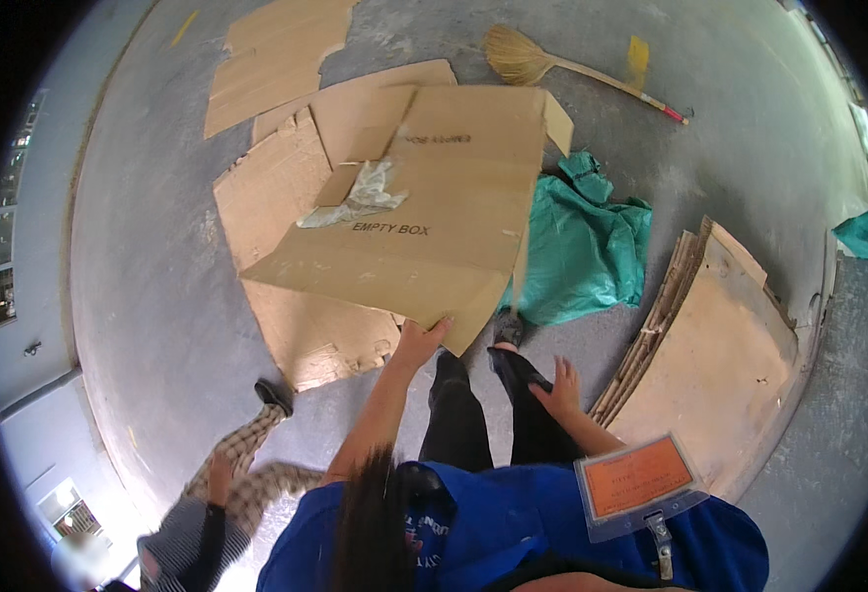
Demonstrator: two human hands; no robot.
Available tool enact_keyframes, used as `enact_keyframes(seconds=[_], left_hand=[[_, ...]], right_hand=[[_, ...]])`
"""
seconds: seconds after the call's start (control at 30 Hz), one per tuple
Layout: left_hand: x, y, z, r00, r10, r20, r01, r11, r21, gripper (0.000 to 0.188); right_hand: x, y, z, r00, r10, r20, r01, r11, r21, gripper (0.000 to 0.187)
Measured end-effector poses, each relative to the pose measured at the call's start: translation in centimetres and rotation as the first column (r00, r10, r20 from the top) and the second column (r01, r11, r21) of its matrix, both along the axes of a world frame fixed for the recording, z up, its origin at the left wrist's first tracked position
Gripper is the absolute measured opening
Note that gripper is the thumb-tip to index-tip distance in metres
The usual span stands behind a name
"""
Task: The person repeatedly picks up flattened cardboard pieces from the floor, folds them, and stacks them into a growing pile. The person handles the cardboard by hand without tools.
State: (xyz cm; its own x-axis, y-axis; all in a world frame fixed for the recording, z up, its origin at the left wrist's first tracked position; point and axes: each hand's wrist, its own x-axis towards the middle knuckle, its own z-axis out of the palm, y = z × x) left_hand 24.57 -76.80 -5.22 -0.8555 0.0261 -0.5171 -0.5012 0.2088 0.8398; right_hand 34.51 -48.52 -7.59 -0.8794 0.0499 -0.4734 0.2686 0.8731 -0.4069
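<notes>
My left hand (424, 340) grips the near edge of a large brown cardboard sheet (453, 197), a flattened box with printing and a torn strip of clear tape (365, 192). The sheet is raised at a tilt in front of me, and its far part overlaps other cardboard. My right hand (559, 393) hangs beside my right leg with its fingers spread, holding nothing. Under and beside the sheet's right edge lies a crumpled green plastic sack (592, 242).
Flattened cardboard (291, 197) lies left of the sheet, with another piece (276, 54) farther off. A straw broom (523, 57) rests on the grey floor at the far side. A stack of flattened cardboard (710, 345) stands right. Another person (226, 493) is at the lower left.
</notes>
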Motion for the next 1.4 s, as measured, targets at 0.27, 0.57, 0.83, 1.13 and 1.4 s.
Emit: enact_keyframes(seconds=[0.27,0.57,0.83,1.13,1.4], left_hand=[[0.0,0.1,18.0,0.885,-0.216,-0.412,0.240,0.971,0.007,0.031],[0.3,4.7,33.0,0.734,-0.266,-0.625,0.452,0.878,0.157,0.036],[0.3,-3.3,28.6,0.933,-0.149,-0.328,0.182,0.981,0.073,0.070],[-2.1,-8.4,17.7,0.981,-0.036,-0.192,0.011,0.991,-0.130,0.100],[-8.3,-3.6,19.6,0.941,-0.151,-0.303,0.161,0.987,0.010,0.103]], right_hand=[[-8.3,-7.8,19.6,0.745,0.230,-0.626,-0.417,0.894,-0.167,0.062],[-7.2,-4.8,33.9,0.332,-0.104,-0.937,-0.308,0.928,-0.212,0.034],[-5.4,1.1,40.5,0.266,-0.346,-0.899,0.325,0.911,-0.255,0.019],[1.2,9.3,52.6,0.259,-0.604,-0.754,0.206,0.797,-0.568,0.026],[7.8,12.6,58.2,0.124,-0.756,-0.643,0.031,0.651,-0.759,0.026]])
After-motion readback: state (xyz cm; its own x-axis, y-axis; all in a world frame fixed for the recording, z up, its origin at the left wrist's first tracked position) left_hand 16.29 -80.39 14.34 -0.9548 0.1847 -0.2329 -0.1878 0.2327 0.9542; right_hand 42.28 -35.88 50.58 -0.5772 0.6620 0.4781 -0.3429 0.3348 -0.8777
